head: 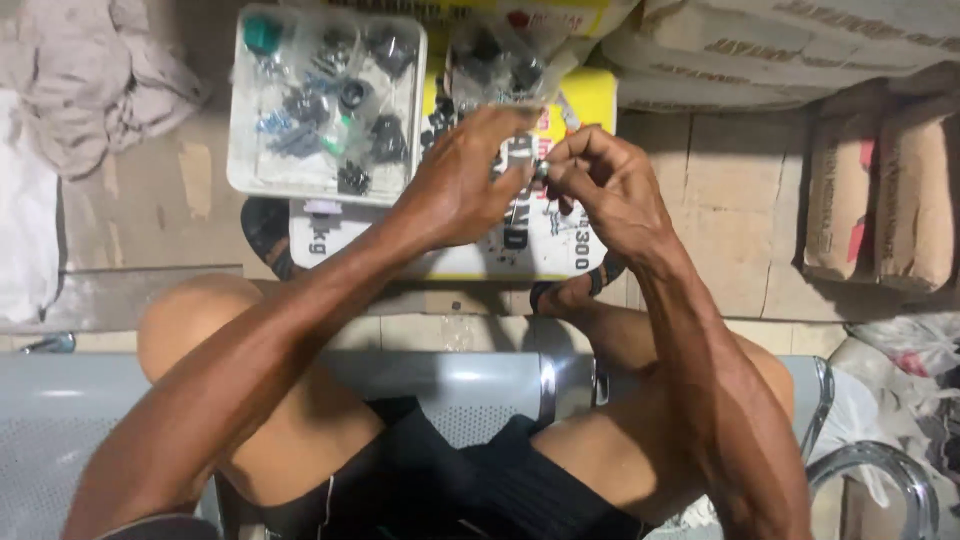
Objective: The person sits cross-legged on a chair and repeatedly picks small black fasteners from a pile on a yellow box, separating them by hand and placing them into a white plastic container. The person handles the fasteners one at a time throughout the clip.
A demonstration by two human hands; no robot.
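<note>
A person seated on a grey metal bench (470, 385) works with both hands raised over the floor. The left hand (455, 190) and the right hand (605, 185) meet at the fingertips, each grip pinched together on one small dark part (541, 170) held between them, just above a flat white and yellow package (545, 250) lying on the floor by the feet.

Beside that package, to the left, sits one shallow white plastic tray (240, 160), rectangular, filled with small black fittings, a few blue-grey pieces and one teal cap (262, 35) in its far corner. Just to the right of the tray lies one clear plastic bag (495, 60) holding more black parts, resting on a yellow-labelled surface.

Along the top right, pale sacks (800, 50) with brown printed lettering lie stacked; the count is hard to tell as they run out of view. At the right wall stand two brown paper sacks (880, 200) side by side, upright, each marked in red. A crumpled grey cloth (95, 80) lies at the upper left. Two sandalled feet rest at the package's near edge, one partly under the tray.
</note>
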